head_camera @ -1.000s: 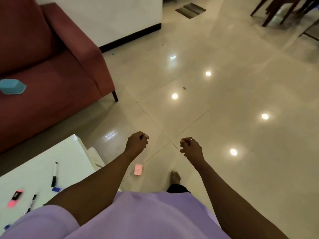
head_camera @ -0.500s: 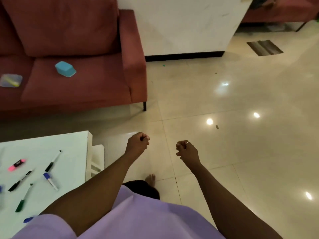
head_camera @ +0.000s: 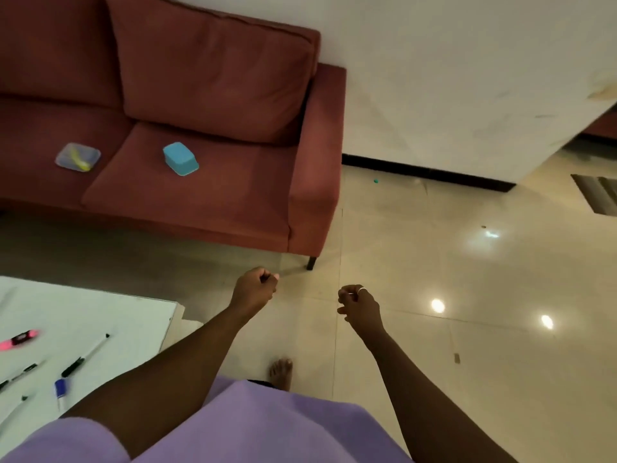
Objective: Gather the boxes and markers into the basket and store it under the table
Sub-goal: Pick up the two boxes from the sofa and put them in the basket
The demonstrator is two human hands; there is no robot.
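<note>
Standing on the glossy tiled floor (head_camera: 434, 379) beside the white table (head_camera: 110, 315) — one bare foot (head_camera: 281, 372) shows below the hem of a purple garment (head_camera: 260, 426). Both arms reach forward at similar height, hands apart over the floor and touching nothing.

Left hand (head_camera: 255, 289): fingers clenched into a fist, thumb across the front, nothing seen inside. Right hand (head_camera: 360, 305): fingers curled into a looser fist, thumb sticking out sideways, ring (head_camera: 362, 290) on one finger, nothing seen in it.

Boxes are on the red sofa (head_camera: 233, 208), well ahead of the hands. Blue box (head_camera: 180, 158) sits on the right seat cushion. Clear box (head_camera: 77, 157) sits on the left seat cushion with something yellow inside. They sit apart, one per cushion.

Markers lie scattered on the table, left of the left arm:
- pink highlighter (head_camera: 19, 339) near the left edge of view
- black marker (head_camera: 85, 355) lying diagonally
- second black marker (head_camera: 20, 370) just below the pink one
- blue-capped marker (head_camera: 60, 389) just below the diagonal black one

More pens in the bottom left corner are too blurred to tell apart.

Sofa backs onto a white wall (head_camera: 450, 78). Floor vent (head_camera: 597, 195) sits at the right edge, and light reflections dot the tiles right of the right hand
</note>
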